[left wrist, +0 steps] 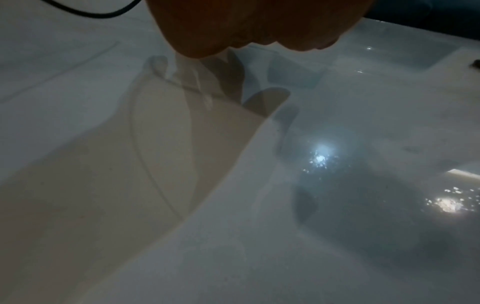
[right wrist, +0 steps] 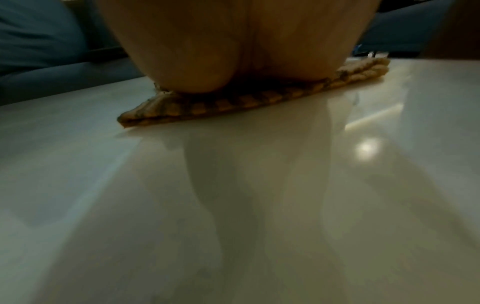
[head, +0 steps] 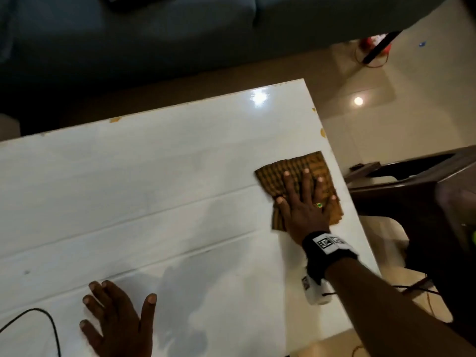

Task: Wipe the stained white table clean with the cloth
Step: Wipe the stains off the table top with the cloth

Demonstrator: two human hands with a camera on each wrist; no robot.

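While the right hand (head: 305, 202) presses flat, fingers spread, on the checked cloth (head: 300, 171) at the frame's right, near the white surface (head: 167, 189) edge, the left hand (head: 118, 318) rests flat with straight fingers at lower left, beside a black cable (head: 49, 320)

The right hand (right wrist: 233, 47) presses flat on the folded checked cloth (right wrist: 233, 100) (edges showing) upon the glossy white counter (right wrist: 233, 205).

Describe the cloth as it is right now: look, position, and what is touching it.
The cloth is a brown-and-yellow checked woven fabric, folded in layers and lying flat near the right edge of the white table. The right hand presses on it, fingers spread straight. In the right wrist view its layered edge shows.
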